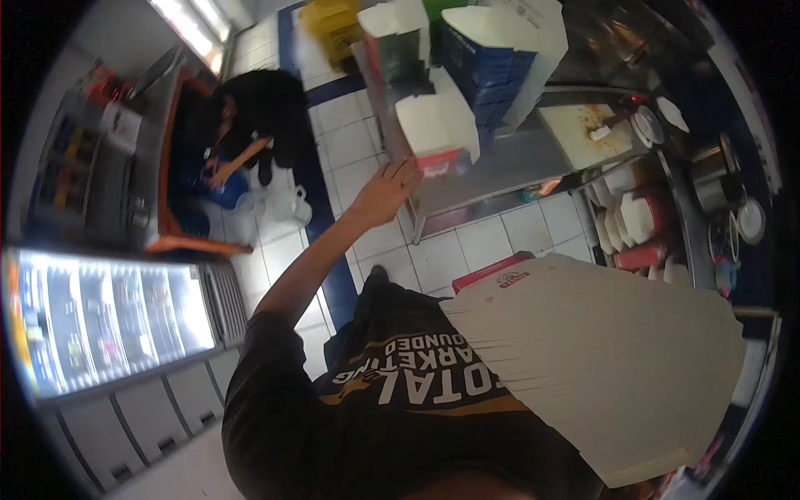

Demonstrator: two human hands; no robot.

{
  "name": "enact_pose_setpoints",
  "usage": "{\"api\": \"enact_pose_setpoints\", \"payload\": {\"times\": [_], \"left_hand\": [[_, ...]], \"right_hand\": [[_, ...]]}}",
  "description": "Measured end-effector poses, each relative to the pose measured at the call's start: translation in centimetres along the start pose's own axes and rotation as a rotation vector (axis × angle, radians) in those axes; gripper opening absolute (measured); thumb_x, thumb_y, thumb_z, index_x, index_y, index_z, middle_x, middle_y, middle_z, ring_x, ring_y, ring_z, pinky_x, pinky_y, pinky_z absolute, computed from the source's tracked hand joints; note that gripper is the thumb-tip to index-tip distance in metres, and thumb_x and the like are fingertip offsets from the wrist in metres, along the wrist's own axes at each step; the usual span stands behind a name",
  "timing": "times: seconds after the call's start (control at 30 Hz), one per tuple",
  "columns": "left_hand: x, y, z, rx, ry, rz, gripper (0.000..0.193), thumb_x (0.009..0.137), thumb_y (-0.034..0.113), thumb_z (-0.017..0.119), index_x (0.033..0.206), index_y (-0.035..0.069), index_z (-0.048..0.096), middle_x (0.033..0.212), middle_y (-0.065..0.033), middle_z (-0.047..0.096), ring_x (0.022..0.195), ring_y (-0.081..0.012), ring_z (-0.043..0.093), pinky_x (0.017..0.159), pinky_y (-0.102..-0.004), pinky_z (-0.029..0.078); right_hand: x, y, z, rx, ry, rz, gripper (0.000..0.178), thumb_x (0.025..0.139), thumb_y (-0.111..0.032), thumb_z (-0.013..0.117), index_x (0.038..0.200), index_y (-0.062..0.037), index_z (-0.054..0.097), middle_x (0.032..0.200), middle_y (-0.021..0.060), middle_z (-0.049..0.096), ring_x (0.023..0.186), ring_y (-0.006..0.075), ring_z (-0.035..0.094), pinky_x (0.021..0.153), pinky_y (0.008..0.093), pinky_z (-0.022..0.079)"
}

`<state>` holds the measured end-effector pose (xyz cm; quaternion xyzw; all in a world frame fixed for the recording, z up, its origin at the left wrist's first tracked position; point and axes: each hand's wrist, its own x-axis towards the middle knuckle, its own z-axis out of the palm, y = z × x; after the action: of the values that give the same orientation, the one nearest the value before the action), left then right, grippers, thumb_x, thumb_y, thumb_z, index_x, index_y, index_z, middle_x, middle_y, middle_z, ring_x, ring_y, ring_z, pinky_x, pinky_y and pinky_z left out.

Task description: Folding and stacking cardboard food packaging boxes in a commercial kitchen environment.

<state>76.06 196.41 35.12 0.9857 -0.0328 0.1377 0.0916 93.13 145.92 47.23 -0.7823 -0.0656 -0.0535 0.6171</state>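
Observation:
My left hand (388, 193) reaches forward with its fingers stretched out, at the front corner of a steel table (500, 171). Its fingertips are at the edge of a red and white cardboard food box (437, 125); I cannot tell whether they touch it. Behind that box stand stacks of nested boxes, among them a blue stack (487, 62) and a dark green one (398, 58). Against my right side is a large stack of white cardboard food boxes (600, 350) with a red box at its front edge. It hides my right hand and forearm.
Another person (267, 117) crouches at the left with hands on a blue tub (225, 190), near white jugs (287, 204). A lit display fridge (108, 325) stands at lower left. A stained cutting board (587, 137) lies on the steel table; more boxes (637, 221) fill a right-hand shelf.

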Motion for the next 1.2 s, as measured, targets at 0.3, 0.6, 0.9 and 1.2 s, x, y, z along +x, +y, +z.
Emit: {"api": "enact_pose_setpoints", "payload": {"times": [0.3, 0.6, 0.9, 1.2], "left_hand": [[10.4, -14.6, 4.8, 0.118, -0.412, 0.42, 0.014, 0.084, 0.014, 0.062, 0.091, 0.008, 0.072, 0.095, -0.0112, 0.07, 0.1, -0.0286, 0.066, 0.099, -0.0444, 0.046], [6.3, -14.2, -12.0, -0.67, -0.179, 0.138, 0.02, 0.092, 0.016, 0.064, 0.106, 0.003, 0.067, 0.097, -0.0223, 0.067, 0.086, -0.0428, 0.065, 0.075, -0.0495, 0.054], [11.6, -20.9, -18.7, -1.037, -0.207, 0.372, 0.018, 0.092, 0.008, 0.066, 0.108, 0.002, 0.069, 0.099, -0.0224, 0.068, 0.075, -0.04, 0.068, 0.065, -0.0446, 0.055], [15.7, -24.3, -14.8, -0.931, 0.059, 0.25, 0.006, 0.093, 0.004, 0.064, 0.094, 0.0, 0.068, 0.078, -0.0176, 0.068, 0.068, -0.0345, 0.069, 0.061, -0.0408, 0.05]], "right_hand": [[-6.6, -3.4, 10.3, -0.082, 0.212, 0.131, 0.056, 0.107, -0.043, 0.041, 0.144, -0.0013, 0.042, 0.138, 0.0099, 0.054, 0.125, 0.021, 0.05, 0.109, 0.0352, 0.04], [-11.6, -0.7, 24.6, -0.023, 0.304, 0.343, 0.056, 0.107, -0.043, 0.041, 0.144, -0.0014, 0.043, 0.137, 0.0098, 0.054, 0.125, 0.0212, 0.051, 0.108, 0.0354, 0.04], [-10.7, 1.3, 40.4, 0.132, 0.262, 0.449, 0.056, 0.107, -0.043, 0.041, 0.144, -0.0015, 0.043, 0.137, 0.0097, 0.055, 0.124, 0.0215, 0.052, 0.108, 0.0356, 0.04], [-2.2, 11.8, 50.9, 0.5, 0.269, 0.351, 0.056, 0.107, -0.043, 0.041, 0.144, -0.0016, 0.044, 0.136, 0.0096, 0.056, 0.123, 0.0217, 0.052, 0.108, 0.0359, 0.04]]}}
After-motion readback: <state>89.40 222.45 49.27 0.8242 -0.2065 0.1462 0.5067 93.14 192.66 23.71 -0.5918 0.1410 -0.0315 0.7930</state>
